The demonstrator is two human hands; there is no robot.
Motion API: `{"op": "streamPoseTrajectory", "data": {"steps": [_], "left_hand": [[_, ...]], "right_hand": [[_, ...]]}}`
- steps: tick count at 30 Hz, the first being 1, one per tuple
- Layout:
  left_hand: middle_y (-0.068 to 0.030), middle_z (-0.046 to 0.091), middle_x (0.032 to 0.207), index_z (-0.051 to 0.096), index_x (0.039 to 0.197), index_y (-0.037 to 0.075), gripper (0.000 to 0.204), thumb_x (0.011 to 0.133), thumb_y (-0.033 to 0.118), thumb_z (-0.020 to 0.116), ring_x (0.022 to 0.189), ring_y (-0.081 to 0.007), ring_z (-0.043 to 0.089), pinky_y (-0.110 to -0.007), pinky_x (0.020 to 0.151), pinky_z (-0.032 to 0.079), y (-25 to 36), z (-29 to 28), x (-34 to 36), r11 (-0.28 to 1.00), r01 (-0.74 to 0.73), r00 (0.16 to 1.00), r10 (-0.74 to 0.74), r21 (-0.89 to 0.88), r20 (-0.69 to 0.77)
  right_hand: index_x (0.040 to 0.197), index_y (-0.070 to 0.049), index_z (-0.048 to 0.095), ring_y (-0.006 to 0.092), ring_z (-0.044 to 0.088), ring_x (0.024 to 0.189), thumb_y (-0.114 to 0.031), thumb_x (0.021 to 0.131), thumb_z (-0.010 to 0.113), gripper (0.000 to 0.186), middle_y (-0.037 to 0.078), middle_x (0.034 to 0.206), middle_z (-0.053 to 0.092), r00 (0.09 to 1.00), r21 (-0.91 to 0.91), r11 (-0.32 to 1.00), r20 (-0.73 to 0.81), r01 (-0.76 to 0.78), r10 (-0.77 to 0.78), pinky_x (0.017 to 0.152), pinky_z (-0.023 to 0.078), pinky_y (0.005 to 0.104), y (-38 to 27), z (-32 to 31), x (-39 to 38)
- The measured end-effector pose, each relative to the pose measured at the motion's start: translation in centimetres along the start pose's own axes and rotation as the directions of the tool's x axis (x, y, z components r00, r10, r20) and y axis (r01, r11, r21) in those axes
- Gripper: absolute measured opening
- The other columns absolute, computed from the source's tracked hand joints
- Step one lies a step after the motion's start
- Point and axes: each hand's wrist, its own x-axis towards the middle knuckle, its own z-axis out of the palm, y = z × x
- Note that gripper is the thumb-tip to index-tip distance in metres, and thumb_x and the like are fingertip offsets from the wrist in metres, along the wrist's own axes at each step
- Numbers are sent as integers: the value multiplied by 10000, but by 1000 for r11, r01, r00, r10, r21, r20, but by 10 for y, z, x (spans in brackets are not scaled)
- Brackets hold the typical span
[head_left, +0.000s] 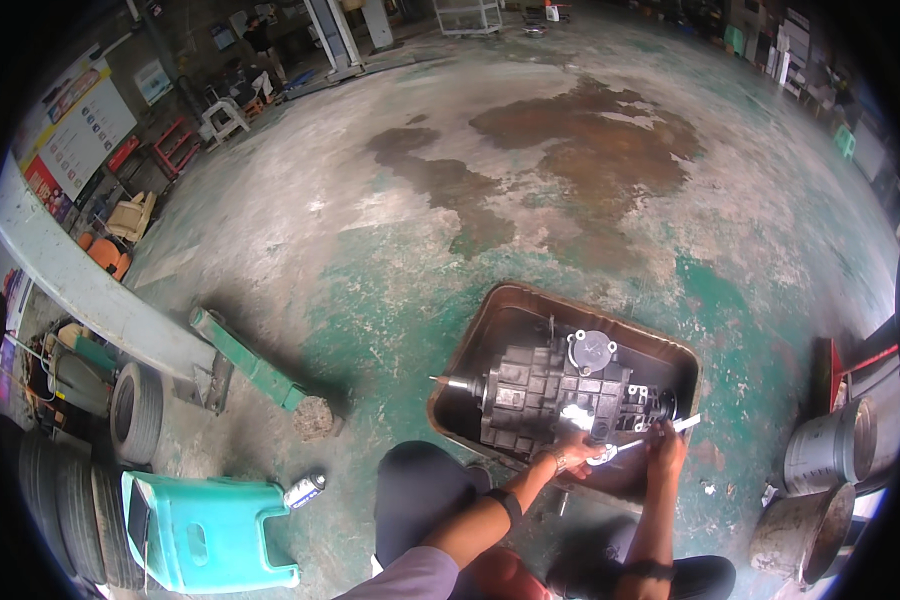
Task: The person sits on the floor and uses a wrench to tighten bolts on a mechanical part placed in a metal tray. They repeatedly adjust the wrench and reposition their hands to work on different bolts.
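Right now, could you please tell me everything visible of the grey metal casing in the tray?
The grey metal casing looks like cast metal: blocky, with raised ribs and dark recesses. A shaft sticks out at left, and a round cap with lugs sits toward the far side. It lies left to right in the brown tray, underside hidden. The left hand is at its near side; the right hand holds a silver tool near its right end. Whether these touch it is unclear.

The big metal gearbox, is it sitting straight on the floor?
No, the gearbox sits in a brown tray, whose raised rim shows around it.
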Motion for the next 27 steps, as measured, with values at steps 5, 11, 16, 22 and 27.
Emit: {"op": "streamPoseTrajectory", "data": {"steps": [5, 11, 16, 22, 27], "left_hand": [[-93, 574, 884, 468, 1102, 13, 402, 805, 185, 679, 674, -183, 587, -335, 603, 530, -12, -6, 6, 984, 2, 992, 20, -179, 121], [-78, 624, 824, 550, 965, 39, 324, 705, 96, 734, 681, -181, 623, -318, 586, 547, -16, 0, 4, 942, -108, 988, 137, -317, 71], [-112, 621, 849, 519, 1001, 30, 341, 717, 40, 708, 724, -212, 646, -333, 645, 567, -9, 8, -2, 918, -156, 986, 168, -364, 1], [-84, 580, 1024, 416, 1179, 57, 404, 826, 107, 606, 848, -206, 613, -350, 670, 546, -12, 9, 6, 949, -112, 993, 97, -296, -63], [-72, 587, 982, 436, 1152, 67, 407, 801, 107, 637, 790, -186, 610, -333, 618, 531, -28, 3, 16, 972, -99, 993, 84, -214, -79]], "right_hand": [[804, -36, 543, 86, 435, 480, -125, 819, 561, 92, -1, 621, 493, 961, -471, 849, 239, 239, -138, 419, 369, 243, -25, 102, -15], [934, 28, 575, 159, 566, 694, -202, 803, 651, 275, 104, 845, 623, 929, -669, 689, 369, 278, -16, 615, 482, 316, -6, 140, -23], [977, -60, 569, 334, 612, 750, -291, 762, 669, 331, 169, 770, 628, 820, -704, 437, 546, 560, -171, 687, 470, 400, 11, 144, -26], [993, -53, 555, 366, 604, 786, -262, 739, 639, 339, 199, 812, 620, 726, -715, 128, 672, 687, -144, 679, 486, 440, 28, 159, -53], [942, -80, 565, 362, 618, 733, -283, 756, 609, 279, 173, 763, 634, 704, -704, -30, 710, 710, -1, 643, 496, 454, 34, 172, -70]]}}
